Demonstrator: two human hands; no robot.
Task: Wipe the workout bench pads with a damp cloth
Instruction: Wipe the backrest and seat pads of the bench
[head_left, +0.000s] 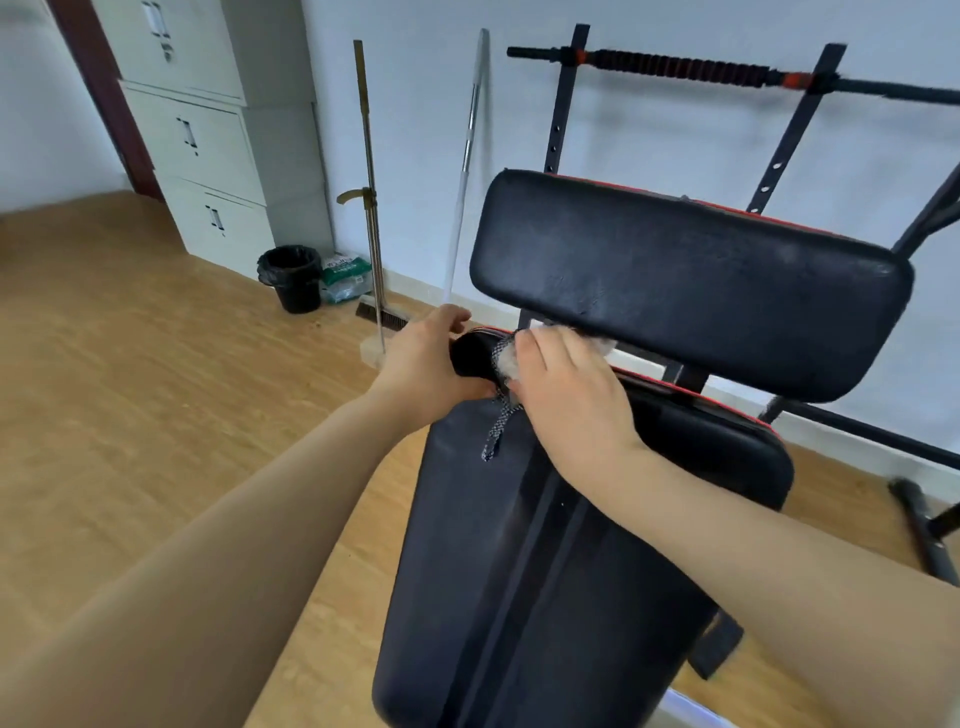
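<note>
The seat pad (519, 571) was smooth black vinyl with rounded corners and red piping. The back pad (685, 280), likewise black, was tilted above its far end. A crumpled white-grey mesh cloth (506, 359) was bunched under the right hand (566, 400), whose fingers were curled over it at the seat's far edge, with a woven strip left hanging. The seat's far left corner was gripped by the left hand (423, 364). Open wood floor (156, 389) was seen leftward.
</note>
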